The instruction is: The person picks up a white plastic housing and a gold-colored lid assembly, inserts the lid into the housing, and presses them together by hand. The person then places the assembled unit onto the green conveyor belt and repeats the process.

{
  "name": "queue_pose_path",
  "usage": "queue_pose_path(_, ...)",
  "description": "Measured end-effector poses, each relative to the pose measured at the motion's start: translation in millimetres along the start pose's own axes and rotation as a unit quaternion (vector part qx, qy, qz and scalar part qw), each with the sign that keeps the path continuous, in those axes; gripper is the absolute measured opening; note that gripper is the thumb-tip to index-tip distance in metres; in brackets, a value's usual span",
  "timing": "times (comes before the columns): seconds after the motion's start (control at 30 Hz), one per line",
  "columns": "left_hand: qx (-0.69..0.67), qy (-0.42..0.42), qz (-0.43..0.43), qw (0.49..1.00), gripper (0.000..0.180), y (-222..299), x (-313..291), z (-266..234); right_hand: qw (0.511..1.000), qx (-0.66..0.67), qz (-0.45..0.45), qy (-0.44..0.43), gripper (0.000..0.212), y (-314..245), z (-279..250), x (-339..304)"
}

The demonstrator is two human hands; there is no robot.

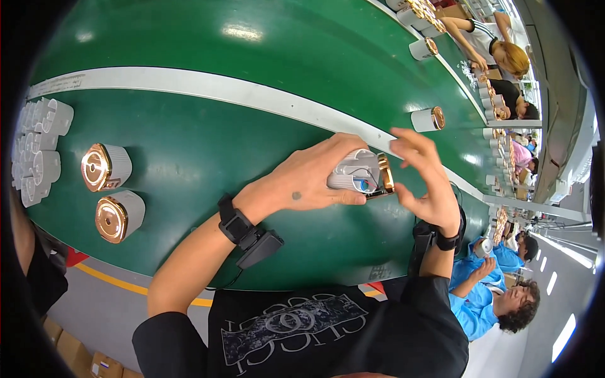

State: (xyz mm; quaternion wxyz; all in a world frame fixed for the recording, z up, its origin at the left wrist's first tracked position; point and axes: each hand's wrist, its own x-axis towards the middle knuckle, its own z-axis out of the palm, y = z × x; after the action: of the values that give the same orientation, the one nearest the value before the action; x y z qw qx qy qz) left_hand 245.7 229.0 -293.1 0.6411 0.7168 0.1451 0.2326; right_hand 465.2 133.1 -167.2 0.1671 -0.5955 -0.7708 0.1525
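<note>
My left hand (pixel 302 176) is wrapped round a white ribbed plastic housing (pixel 343 181), tipped on its side above the green surface. Its open end faces right and shows wires and a small blue part inside. A shiny copper-coloured cap (pixel 386 174) stands at that end, partly apart from the rim. Just right of the cap, my right hand (pixel 425 179) has its fingers and thumb spread, with nothing between them. Whether a fingertip touches the cap I cannot tell. Both wrists wear black straps with small devices.
Two copper-capped white units (pixel 107 167) stand at the left, beside a cluster of white housings (pixel 41 145). A pale rail (pixel 208 82) runs along the green bench (pixel 201 138). Beyond it lies another capped unit (pixel 428 119). Co-workers (pixel 479 296) sit at the right.
</note>
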Motion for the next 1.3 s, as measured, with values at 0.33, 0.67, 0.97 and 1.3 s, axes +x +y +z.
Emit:
queue_pose_path(0.33, 0.191, 0.047, 0.073, 0.978, 0.076, -9.6, -4.6, 9.0, 0.991, 0.083, 0.044, -0.096, 0.065, 3.8, 1.6, -23.4)
queue_pose_path(0.67, 0.223, 0.025, 0.041, 0.974, 0.062, -27.8, -13.1, 21.7, 0.951, 0.217, 0.205, -0.078, 0.061, 4.9, 45.9, -23.4)
queue_pose_path(0.97, 0.039, 0.125, -0.006, 0.991, 0.048, -34.2, -24.8, 52.8, 0.944, 0.194, 0.266, -0.033, 0.077, -8.0, 78.1, -20.6)
queue_pose_path(1.3, -0.157, 0.12, -0.072, 0.978, 0.02, -37.7, -25.0, 54.6, 0.972, 0.153, 0.159, -0.076, 0.068, -11.3, 71.0, -33.1)
